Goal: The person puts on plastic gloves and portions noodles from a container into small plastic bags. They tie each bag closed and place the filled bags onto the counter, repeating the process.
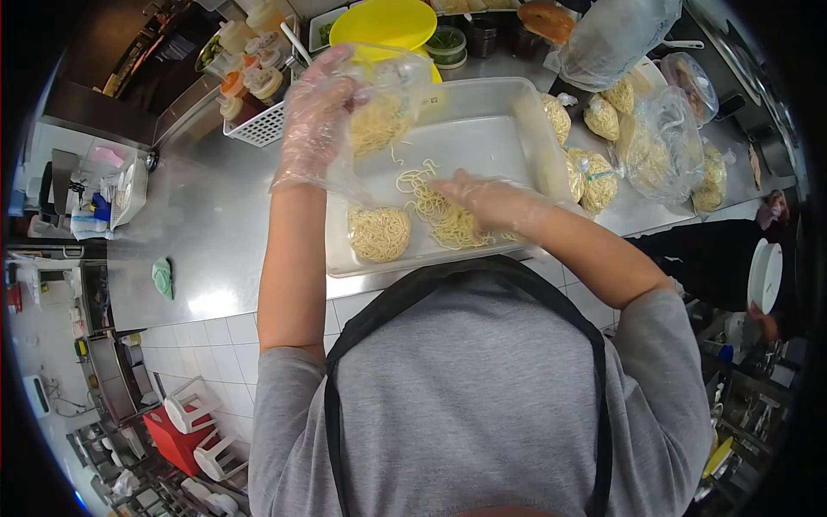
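My left hand (317,121), in a clear plastic glove, is raised over the left side of a clear plastic tub (525,129). It grips the upper part of a clear plastic bag (405,73) with noodles (376,127) in its lower part. My right hand (495,205), also gloved, reaches palm down into the tub. Its fingers curl over a loose heap of yellow noodles (452,226), and the fingertips are partly hidden and slightly blurred. A rounded bundle of noodles (380,233) lies in the tub's near left corner.
Several bagged noodle portions (600,118) lie right of the tub. Behind it are a yellow lid (383,26) and a white basket (257,127) beside sauce bottles. A green cloth (162,277) lies on the steel counter (207,215). At right, another person holds white plates (764,276).
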Tool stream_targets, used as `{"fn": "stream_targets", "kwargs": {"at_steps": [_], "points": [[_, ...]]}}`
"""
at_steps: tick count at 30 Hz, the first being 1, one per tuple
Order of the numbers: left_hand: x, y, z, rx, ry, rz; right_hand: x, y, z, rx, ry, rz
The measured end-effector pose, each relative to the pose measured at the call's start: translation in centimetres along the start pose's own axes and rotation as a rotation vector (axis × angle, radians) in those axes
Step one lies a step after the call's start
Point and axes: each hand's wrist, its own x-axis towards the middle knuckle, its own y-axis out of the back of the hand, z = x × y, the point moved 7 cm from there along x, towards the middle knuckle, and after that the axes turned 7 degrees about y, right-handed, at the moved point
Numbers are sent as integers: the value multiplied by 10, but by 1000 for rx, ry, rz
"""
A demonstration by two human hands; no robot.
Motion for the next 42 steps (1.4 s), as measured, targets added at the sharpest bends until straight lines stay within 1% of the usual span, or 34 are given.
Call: {"fn": "stream_targets", "kwargs": {"at_steps": [1,2,4,5,7,8,10,11,13,14,16,17,19,21,23,24,25,26,27,28,29,30,32,33,35,36,37,38,39,41,42], "points": [[1,3,4,2,0,-4,8,2,-11,8,90,12],[1,10,10,-14,-34,27,18,7,-13,9,87,14],[-8,11,29,-41,-118,63,43,28,-11,159,116,104],[-12,12,35,-40,-122,69,55,33,-6,156,123,103],[-18,16,43,-93,-135,66,73,45,-1,47,157,266],[-18,17,44,-91,-132,71,74,47,-8,50,161,262],[-17,12,47,-77,-158,50,74,40,-28,-22,299,65],[-16,10,47,-79,-158,49,68,41,-38,-22,296,65],[-16,5,46,-56,-143,33,53,32,-60,-295,316,-12],[-15,2,45,-57,-141,35,61,24,-51,-293,316,-15],[-13,-6,44,-69,-153,37,79,6,-40,-140,598,125],[-14,-9,43,-66,-151,36,79,2,-30,-137,598,128],[-13,-18,34,-21,-107,-13,70,12,-4,-178,568,334],[-16,-25,27,-61,-126,-28,65,18,27,-192,404,291],[-13,-27,7,20,-17,-25,35,31,45,-129,164,171],[-9,-25,-7,97,36,-2,19,40,46,-131,162,173],[-8,-21,-19,96,35,-6,5,46,47,47,184,163],[-7,-17,-36,151,77,-13,-5,55,45,223,205,153],[-6,-13,-52,207,123,-21,-12,66,41,224,202,155],[-8,-10,-60,190,64,-31,-19,74,32,538,269,113],[-10,-9,-58,192,66,-37,-27,84,22,852,333,70],[-12,-11,-56,209,66,-76,-33,95,18,857,330,75],[-16,-15,-52,228,67,-113,-42,129,18,812,266,281],[-17,-17,-49,282,63,-130,-43,137,10,811,270,280],[-21,-19,-44,339,55,-141,-48,167,-3,1155,409,528],[-23,-21,-48,359,124,-160,-45,172,-14,1155,411,528],[-25,-24,-53,377,194,-182,-43,179,-19,1281,368,632],[-27,-28,-51,378,194,-185,-39,183,-21,1405,320,740],[-30,-31,-49,339,181,-171,-25,180,-28,1405,319,743],[-30,-33,-48,301,171,-160,-1,176,-31,1271,406,913],[-28,-30,-46,314,147,-129,5,172,-28,1271,406,915]]}}
